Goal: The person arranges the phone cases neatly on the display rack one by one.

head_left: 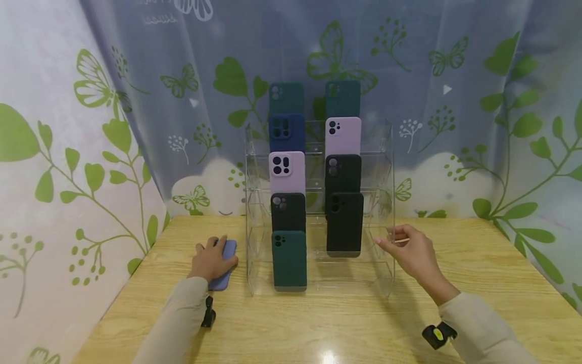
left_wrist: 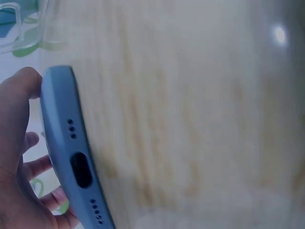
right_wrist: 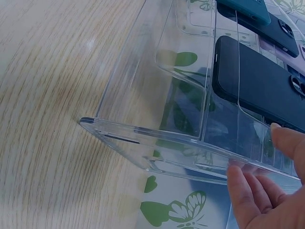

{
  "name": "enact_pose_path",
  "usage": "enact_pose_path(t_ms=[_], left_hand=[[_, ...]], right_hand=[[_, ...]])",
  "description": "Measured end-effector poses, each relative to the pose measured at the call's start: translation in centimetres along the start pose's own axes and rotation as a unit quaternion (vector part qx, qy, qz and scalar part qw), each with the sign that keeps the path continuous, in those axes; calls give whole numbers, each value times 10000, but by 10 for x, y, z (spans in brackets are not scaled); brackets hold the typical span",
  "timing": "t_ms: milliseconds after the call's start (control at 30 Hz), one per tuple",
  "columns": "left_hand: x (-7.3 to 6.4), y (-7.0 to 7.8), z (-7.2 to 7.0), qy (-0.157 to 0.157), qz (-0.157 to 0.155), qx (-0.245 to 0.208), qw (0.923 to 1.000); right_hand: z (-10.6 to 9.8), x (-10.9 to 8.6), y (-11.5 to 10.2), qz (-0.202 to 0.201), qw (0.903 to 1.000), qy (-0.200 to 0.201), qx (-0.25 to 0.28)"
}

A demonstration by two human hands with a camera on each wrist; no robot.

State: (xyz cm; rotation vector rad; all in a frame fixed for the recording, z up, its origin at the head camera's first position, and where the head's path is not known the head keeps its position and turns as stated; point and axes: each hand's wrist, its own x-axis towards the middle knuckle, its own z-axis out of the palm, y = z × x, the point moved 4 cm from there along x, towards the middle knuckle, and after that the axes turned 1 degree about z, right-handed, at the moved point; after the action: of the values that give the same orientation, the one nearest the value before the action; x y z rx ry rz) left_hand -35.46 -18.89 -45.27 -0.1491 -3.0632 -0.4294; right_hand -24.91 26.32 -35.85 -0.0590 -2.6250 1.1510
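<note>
A blue-lavender phone case [head_left: 221,282] lies on the table left of the clear stand. My left hand [head_left: 210,262] grips it across the back; the left wrist view shows the thumb on one edge, fingers at the other, and the port cutout on the end of the case [left_wrist: 62,114]. On the right, my right hand [head_left: 417,254] holds the side panel of the clear tiered display stand [head_left: 251,242], thumb on the inner side and fingers outside. Nearest to that hand is a black phone case [head_left: 344,225] at the front of the right column.
The stand carries two columns of cases: a dark green case [head_left: 289,260] at the front left, with black, lilac [head_left: 343,136], blue [head_left: 286,134] and green ones behind. A leaf-and-butterfly patterned curtain [head_left: 200,116] hangs behind the wooden table [head_left: 364,328].
</note>
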Motion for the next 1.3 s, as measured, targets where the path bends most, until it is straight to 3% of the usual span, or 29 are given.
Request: enact_pose_path(t_ms=[467, 800, 1067, 1300], left_hand=[[1, -5, -4, 66, -141, -399, 9991], [-5, 2, -25, 374, 219, -437, 9981], [-11, 1, -39, 621, 188, -437, 9969], [-24, 2, -63, 974, 299, -422, 9939]], right_hand=[[0, 0, 0, -7, 10000, -20, -3], [0, 0, 0, -3, 10000, -40, 16], [0, 1, 1, -25, 10000, -43, -17], [0, 1, 0, -35, 10000, -27, -41]])
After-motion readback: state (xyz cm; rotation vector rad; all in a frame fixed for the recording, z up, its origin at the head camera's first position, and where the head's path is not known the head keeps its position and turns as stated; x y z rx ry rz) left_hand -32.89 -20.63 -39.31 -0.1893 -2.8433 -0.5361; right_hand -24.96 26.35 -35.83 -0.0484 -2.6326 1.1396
